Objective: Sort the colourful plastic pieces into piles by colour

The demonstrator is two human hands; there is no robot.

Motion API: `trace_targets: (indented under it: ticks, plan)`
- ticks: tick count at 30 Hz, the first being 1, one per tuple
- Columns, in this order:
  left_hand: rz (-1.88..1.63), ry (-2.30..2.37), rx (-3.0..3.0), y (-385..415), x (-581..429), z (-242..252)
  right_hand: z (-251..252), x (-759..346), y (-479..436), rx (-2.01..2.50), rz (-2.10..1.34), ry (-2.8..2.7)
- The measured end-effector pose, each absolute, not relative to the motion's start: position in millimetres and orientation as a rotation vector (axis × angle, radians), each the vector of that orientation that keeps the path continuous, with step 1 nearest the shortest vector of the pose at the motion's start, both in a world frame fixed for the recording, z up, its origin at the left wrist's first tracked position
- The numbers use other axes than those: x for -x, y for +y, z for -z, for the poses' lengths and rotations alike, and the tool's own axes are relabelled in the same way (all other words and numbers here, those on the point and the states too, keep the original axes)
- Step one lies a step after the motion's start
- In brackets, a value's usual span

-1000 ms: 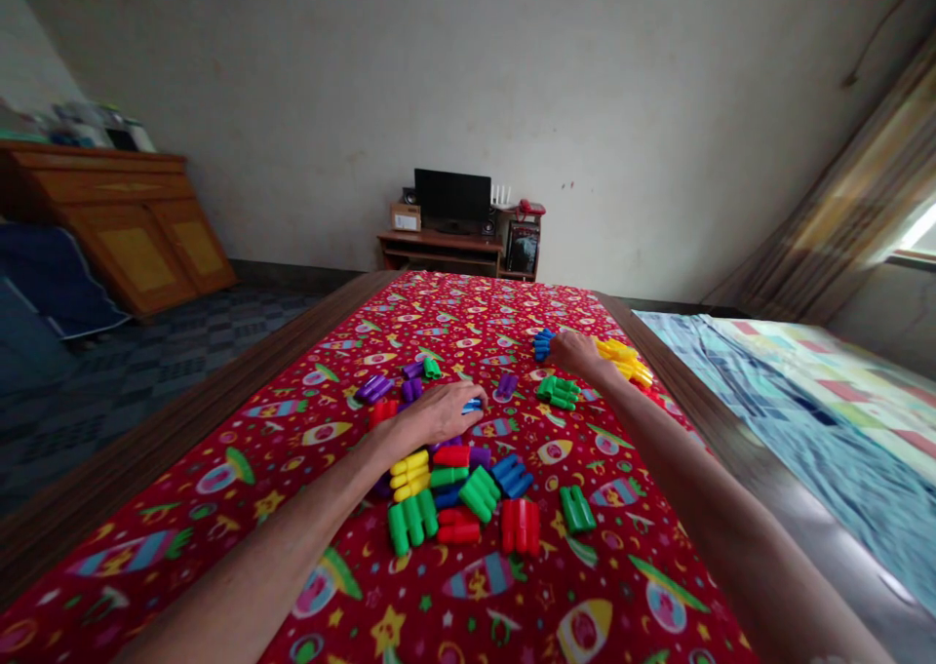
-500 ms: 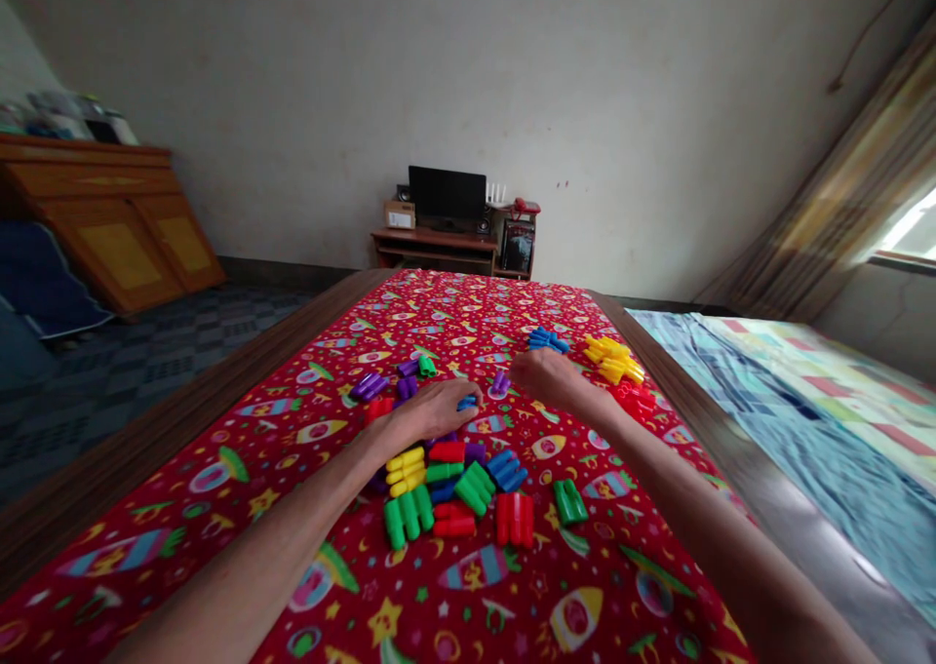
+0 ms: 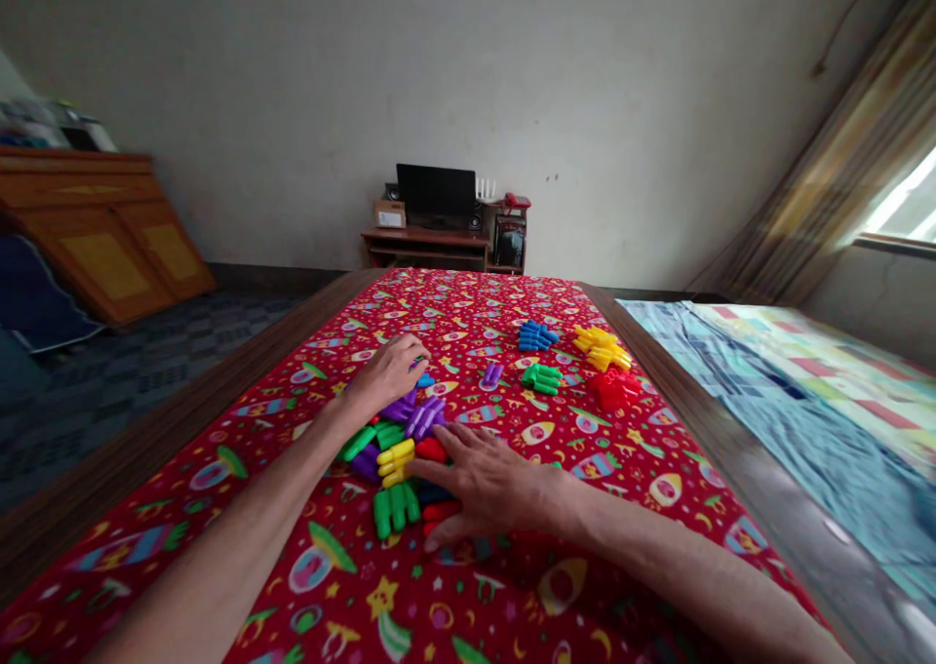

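A mixed pile of plastic building blocks with rounded, finger-like ridges lies on the red patterned cloth [image 3: 468,303]. My left hand [image 3: 387,376] reaches over the pile's far side, its fingers curled around a green block [image 3: 417,361] that shows only in part. A blue block [image 3: 425,380] peeks out beside those fingers. My right hand [image 3: 487,479] lies palm down with fingers spread over the pile's right side, hiding several blocks. Left of it are a purple block [image 3: 425,417], a yellow block [image 3: 396,462] and a green four-ridged block [image 3: 396,510].
Farther right sit groups sorted by colour: blue blocks [image 3: 537,335], yellow blocks [image 3: 603,348], red blocks [image 3: 616,388] and green blocks [image 3: 542,379]. A purple block [image 3: 492,374] lies alone. Beyond the table stands a desk with a monitor [image 3: 436,194]; a bed [image 3: 797,401] is at right.
My right hand has come back from the blue group to the near pile and opened. Green blocks now show near the blue group. My left hand has shifted left and farther out.
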State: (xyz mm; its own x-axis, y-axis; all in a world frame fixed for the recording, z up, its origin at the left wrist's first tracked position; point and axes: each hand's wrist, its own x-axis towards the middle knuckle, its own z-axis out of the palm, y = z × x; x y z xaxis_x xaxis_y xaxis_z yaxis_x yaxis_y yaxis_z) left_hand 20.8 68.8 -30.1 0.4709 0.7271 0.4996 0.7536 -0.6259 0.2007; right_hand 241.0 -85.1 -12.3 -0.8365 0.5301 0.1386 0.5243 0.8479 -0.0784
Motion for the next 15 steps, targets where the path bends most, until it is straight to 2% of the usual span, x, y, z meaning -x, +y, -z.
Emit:
trace_targets:
  ticks: [7,11,15]
  plan:
    - [0.774,-1.776,2.530,74.0,9.9,36.5,36.0,-240.9,-70.4,0.971,0.030,-2.703]
    - [0.731,-1.794,2.775,68.5,2.6,33.8,49.3,-245.6,-53.7,0.943,-0.004,-2.527]
    - [0.726,-1.701,3.009,56.3,-17.9,21.7,42.0,-251.9,-43.3,0.996,-0.127,-2.472]
